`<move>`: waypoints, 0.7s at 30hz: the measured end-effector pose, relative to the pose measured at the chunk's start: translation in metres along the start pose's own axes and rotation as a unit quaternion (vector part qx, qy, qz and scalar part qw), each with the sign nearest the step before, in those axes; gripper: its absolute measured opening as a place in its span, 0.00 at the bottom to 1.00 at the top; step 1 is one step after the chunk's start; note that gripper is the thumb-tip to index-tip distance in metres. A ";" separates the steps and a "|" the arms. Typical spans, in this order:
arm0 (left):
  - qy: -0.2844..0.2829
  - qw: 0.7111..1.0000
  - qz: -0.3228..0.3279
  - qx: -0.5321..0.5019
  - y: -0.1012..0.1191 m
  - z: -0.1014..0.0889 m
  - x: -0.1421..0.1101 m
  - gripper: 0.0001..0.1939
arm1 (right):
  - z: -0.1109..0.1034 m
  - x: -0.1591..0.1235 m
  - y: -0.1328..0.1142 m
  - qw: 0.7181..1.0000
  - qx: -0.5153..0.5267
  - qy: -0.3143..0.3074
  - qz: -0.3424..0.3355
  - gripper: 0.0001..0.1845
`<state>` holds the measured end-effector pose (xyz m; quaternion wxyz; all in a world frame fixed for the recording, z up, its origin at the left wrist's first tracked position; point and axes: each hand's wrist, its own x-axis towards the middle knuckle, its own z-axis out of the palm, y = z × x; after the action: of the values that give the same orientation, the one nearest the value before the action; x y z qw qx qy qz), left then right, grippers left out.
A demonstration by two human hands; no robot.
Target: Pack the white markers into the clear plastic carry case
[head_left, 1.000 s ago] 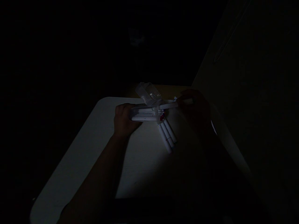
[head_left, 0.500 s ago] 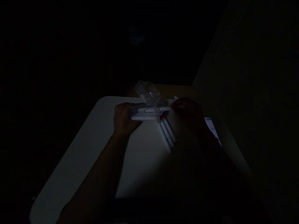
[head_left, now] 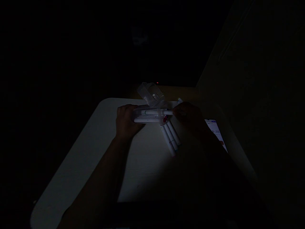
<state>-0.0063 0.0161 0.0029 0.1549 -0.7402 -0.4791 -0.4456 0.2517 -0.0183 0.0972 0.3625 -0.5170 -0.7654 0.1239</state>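
My left hand [head_left: 125, 121] is wrapped round the closed end of a clear plastic case [head_left: 160, 117] lying on its side. Its hinged lid [head_left: 151, 93] hangs open at the far side. Several white markers lie inside. At the case's mouth, my right hand [head_left: 188, 116] pinches a white marker [head_left: 166, 112], part of which is inside the case. Dim light hides most of the right fingers. Below the mouth, three white markers [head_left: 170, 136] lie side by side on the table, slanting toward me.
The pale table [head_left: 83, 152] has rounded corners. On its right side lies a lit phone [head_left: 217, 132], partly behind my right forearm. A small whitish object [head_left: 179, 100] shows beyond my right hand. A wall [head_left: 250, 95] rises at the right.
My right hand has moved slightly left, and the marker it holds is a little deeper in the case. More of the phone shows. My left hand stays put.
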 end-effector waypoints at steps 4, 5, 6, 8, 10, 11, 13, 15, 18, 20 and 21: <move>-0.005 1.000 -0.007 0.009 0.002 -0.001 0.001 0.27 | 0.002 -0.002 0.003 0.999 0.000 -0.015 -0.032 0.10; -0.004 1.000 -0.005 0.009 0.002 -0.001 0.001 0.27 | 0.003 -0.002 0.003 0.999 0.000 -0.018 -0.038 0.10; -0.003 1.000 0.000 0.009 0.002 -0.001 0.001 0.27 | 0.003 -0.003 0.003 0.999 0.001 -0.020 -0.042 0.11; -0.002 1.000 0.012 0.010 0.001 -0.001 0.002 0.27 | 0.005 -0.004 0.003 0.999 0.002 -0.023 -0.045 0.12; 0.000 1.000 0.022 0.009 0.001 -0.001 0.002 0.27 | 0.007 -0.004 0.003 0.999 0.002 -0.024 -0.042 0.12; 0.000 1.000 0.024 0.008 0.000 -0.001 0.002 0.27 | 0.008 -0.005 0.003 0.999 0.000 -0.023 -0.042 0.13; 0.000 1.000 0.025 0.006 0.000 0.000 0.002 0.27 | 0.009 -0.005 0.003 0.999 -0.004 -0.021 -0.045 0.13; -0.006 1.000 0.020 0.004 0.000 0.000 0.002 0.26 | 0.011 -0.006 0.003 0.998 -0.007 -0.022 -0.051 0.13; -0.012 1.000 0.010 0.005 0.001 0.000 0.002 0.25 | 0.011 -0.006 0.001 0.998 -0.024 -0.034 -0.045 0.14; -0.010 1.000 0.004 0.008 0.001 0.000 0.001 0.25 | 0.010 -0.005 -0.001 0.997 -0.043 -0.055 -0.038 0.16; -0.011 1.000 0.001 0.008 0.001 0.000 0.001 0.25 | 0.010 -0.005 -0.002 0.996 -0.049 -0.069 -0.035 0.16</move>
<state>-0.0056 0.0161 0.0042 0.1561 -0.7446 -0.4834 -0.4331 0.2447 -0.0220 0.0896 0.2869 -0.4973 -0.8115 0.1088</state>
